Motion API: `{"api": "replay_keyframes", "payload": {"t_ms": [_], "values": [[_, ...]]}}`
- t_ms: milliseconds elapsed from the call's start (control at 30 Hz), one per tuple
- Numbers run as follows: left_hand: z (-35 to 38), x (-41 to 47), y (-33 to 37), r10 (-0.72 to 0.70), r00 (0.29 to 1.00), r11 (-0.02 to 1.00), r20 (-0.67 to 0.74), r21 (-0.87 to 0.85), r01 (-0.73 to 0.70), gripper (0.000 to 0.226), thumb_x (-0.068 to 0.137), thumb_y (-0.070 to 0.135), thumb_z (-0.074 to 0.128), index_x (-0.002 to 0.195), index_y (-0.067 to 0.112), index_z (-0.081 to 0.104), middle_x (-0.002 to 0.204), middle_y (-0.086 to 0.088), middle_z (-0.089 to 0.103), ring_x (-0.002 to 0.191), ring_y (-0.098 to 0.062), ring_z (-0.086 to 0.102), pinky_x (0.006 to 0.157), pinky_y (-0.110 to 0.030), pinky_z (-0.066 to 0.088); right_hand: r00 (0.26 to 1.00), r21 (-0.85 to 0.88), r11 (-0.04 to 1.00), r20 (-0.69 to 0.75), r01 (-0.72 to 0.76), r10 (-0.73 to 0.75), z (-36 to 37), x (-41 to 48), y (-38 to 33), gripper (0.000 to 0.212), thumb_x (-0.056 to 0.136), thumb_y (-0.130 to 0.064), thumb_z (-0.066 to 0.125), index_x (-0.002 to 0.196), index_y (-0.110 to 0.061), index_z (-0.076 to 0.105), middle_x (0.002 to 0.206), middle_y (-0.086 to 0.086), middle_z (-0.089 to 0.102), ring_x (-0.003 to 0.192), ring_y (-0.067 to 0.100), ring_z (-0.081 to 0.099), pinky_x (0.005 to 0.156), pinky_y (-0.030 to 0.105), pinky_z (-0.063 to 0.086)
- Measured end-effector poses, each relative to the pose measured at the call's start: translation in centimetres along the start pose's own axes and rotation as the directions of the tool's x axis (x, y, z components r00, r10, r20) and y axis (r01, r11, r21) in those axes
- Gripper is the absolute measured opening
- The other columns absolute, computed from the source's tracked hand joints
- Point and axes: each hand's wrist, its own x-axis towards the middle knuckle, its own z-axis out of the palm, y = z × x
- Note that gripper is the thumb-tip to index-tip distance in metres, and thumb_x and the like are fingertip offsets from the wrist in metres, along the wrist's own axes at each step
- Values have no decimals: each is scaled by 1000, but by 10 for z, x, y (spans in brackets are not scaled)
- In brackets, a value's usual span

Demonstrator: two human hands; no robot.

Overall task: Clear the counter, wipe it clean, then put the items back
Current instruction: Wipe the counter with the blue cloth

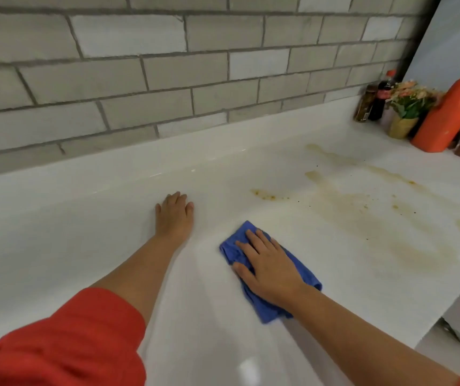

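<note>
Right fingers (252,238): straight and spread, pressed flat on the blue cloth (265,310), none curled round it.
Right hand (272,270): palm down over the middle of the cloth, which is bunched beneath it and shows past the fingertips and beside the wrist.
Left fingers (178,197): straight, close together, lying on the bare counter (70,232), holding nothing.
Left hand (174,218): flat, likely a brace. It is near the cloth on its left and not touching it. Red sleeve (70,344) ends at the elbow.
Cloth, location: on the counter, front centre, just left of the soiling.
Stains (362,218): yellow-brown smears and dark specks across the counter's right half, from near the cloth toward the far right corner.
Items: orange bottle (448,112), potted flowers (409,104), dark bottle (381,98) and jar (363,107), grouped in the far right corner by the tile wall (139,79).

Status, as judged:
- Clearing: working area looks done, with the items gathered in the corner.
- Wiping: in hand. Left and centre look clean; the right half is not yet wiped.
- Left to do: the stains, perhaps the corner under the items, then putting the items back.
</note>
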Motion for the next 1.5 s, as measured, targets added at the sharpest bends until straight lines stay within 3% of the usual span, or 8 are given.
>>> {"api": "replay_keyframes", "payload": {"t_ms": [167, 333, 667, 767, 900, 1100, 1200, 1500], "values": [[13, 12, -7, 2, 1000, 997, -30, 81, 1, 42, 100, 26, 26, 134, 7, 42, 147, -9, 35, 137, -24, 27, 112, -41, 19, 978, -107, 986, -178, -128, 108, -3, -19, 31, 73, 93, -58, 8, 112, -13, 62, 125, 12, 60, 118, 31, 57, 100, 43, 43], [19, 15, -10, 5, 1000, 996, -22, 92, -3, 44, 101, 27, 24, 137, 8, 39, 149, -7, 32, 140, -25, 23, 114, -44, 15, 972, -91, 973, -122, -211, 199, -3, 61, 11, 70, 91, -55, 8, 148, -18, 17, 158, 12, 7, 146, 31, 4, 119, 42, 4], [19, 19, -14, 10, 998, 997, -56, 73, -6, 43, 101, 25, 25, 138, 9, 40, 150, -7, 32, 140, -23, 24, 115, -42, 15, 981, 40, 983, -79, 178, -175, -8, 56, 25, 73, 83, -63, 15, 145, -28, 31, 157, -1, 17, 147, 15, 11, 117, 23, 4], [19, 18, -14, 12, 999, 998, -41, 60, -9, 43, 101, 25, 24, 138, 9, 39, 151, -7, 31, 141, -23, 22, 115, -43, 14, 992, 53, 998, -119, -36, 42, -10, 39, 53, 87, 73, -66, 2, 146, -25, 29, 158, 0, 14, 147, 15, 11, 117, 27, 9], [19, 17, -14, 5, 999, 998, -40, 59, -3, 44, 101, 26, 25, 139, 9, 38, 151, -6, 30, 141, -23, 21, 115, -43, 13, 947, -14, 964, -189, -267, 259, -10, 88, 54, 59, 96, -47, 24, 147, -16, 25, 157, 8, 16, 146, 23, 11, 120, 35, 10], [18, 15, -12, -26, 999, 998, -48, 55, 29, 43, 101, 26, 26, 139, 10, 39, 151, -5, 31, 141, -22, 22, 114, -39, 12, 992, 17, 995, -73, -102, 103, -14, 123, 38, 60, 97, -47, 27, 148, -16, 22, 158, 8, 13, 146, 25, 10, 119, 35, 8], [17, 14, -9, -29, 998, 997, -53, 69, 33, 42, 101, 26, 26, 139, 11, 39, 151, -4, 31, 141, -20, 22, 114, -39, 13, 994, 22, 999, -104, 47, -45, -11, 72, 37, 85, 77, -62, 2, 146, -19, 29, 157, 5, 19, 145, 20, 16, 118, 30, 10], [18, 12, -7, -58, 998, 996, -40, 61, 60, 44, 101, 28, 26, 142, 12, 35, 153, -3, 28, 143, -19, 18, 116, -38, 9, 912, -58, 916, -138, -398, 387, -20, 148, 62, 65, 98, -50, 22, 150, -11, 13, 156, 20, 6, 144, 37, 4, 119, 46, 6]]}}
